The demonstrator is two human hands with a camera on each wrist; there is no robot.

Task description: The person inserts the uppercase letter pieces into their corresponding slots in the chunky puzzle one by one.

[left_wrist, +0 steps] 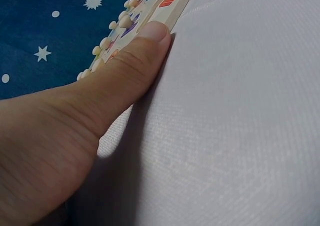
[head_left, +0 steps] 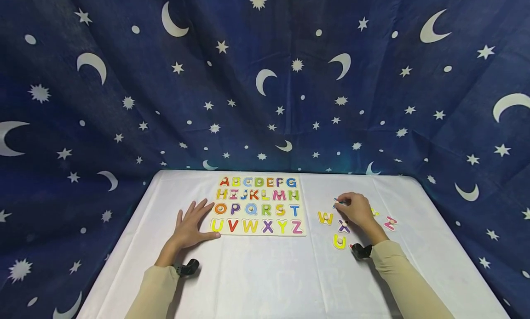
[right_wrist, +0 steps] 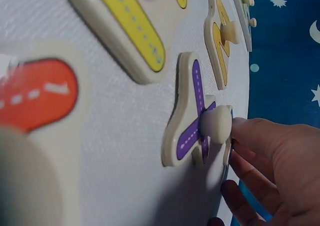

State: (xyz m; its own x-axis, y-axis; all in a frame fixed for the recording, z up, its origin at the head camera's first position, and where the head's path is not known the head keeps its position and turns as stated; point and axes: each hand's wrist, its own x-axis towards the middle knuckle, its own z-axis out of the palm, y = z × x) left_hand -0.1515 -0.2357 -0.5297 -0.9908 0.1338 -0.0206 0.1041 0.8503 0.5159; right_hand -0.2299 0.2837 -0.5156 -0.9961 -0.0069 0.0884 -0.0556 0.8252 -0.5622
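A wooden alphabet board (head_left: 302,197) lies on the table, with knobbed letters in its upper rows. My left hand (head_left: 188,229) is spread against the board's left side; its thumb (left_wrist: 135,61) touches the near edge. To the right, my right hand (head_left: 360,211) pinches a blue letter piece (right_wrist: 228,151) at the tabletop; the fingers mostly cover it, so its letter cannot be read. Around that hand lie a yellow-orange W (head_left: 325,218), a purple X (right_wrist: 187,138), a yellow U (head_left: 339,242) and a pink Z (head_left: 390,223), each with a knob.
A yellow piece (head_left: 375,212) is partly hidden behind the right hand. Under the right wrist, a red piece (right_wrist: 45,94) shows only in part. White cloth (head_left: 265,277) covers the table, and a dark blue star-and-moon curtain (head_left: 265,80) hangs behind it.
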